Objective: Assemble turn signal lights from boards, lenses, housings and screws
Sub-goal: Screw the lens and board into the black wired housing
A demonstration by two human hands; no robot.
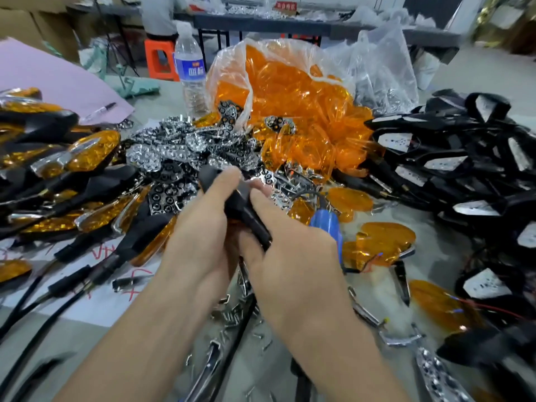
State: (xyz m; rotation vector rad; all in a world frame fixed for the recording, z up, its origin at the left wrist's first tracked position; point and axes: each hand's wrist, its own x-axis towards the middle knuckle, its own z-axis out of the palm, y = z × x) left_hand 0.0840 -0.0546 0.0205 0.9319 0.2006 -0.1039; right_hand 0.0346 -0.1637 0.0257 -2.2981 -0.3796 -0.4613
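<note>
Both my hands hold one black turn signal housing (237,195) at the middle of the table. My left hand (203,227) grips its left side, fingers curled over the top. My right hand (287,256) grips the stem end, thumb along the black stalk. A blue-handled screwdriver (327,227) lies just right of my right hand. Chrome reflector boards (185,152) are heaped behind the housing. Orange lenses (295,100) spill from a clear bag. Loose screws (232,314) lie on the table under my wrists.
Finished orange-lens lights (87,152) pile up at the left. Black housings with boards (452,158) pile up at the right. A water bottle (190,68) stands behind the boards. Loose lenses (383,242) and chrome trims (400,340) lie at right front. A person sits at a far table.
</note>
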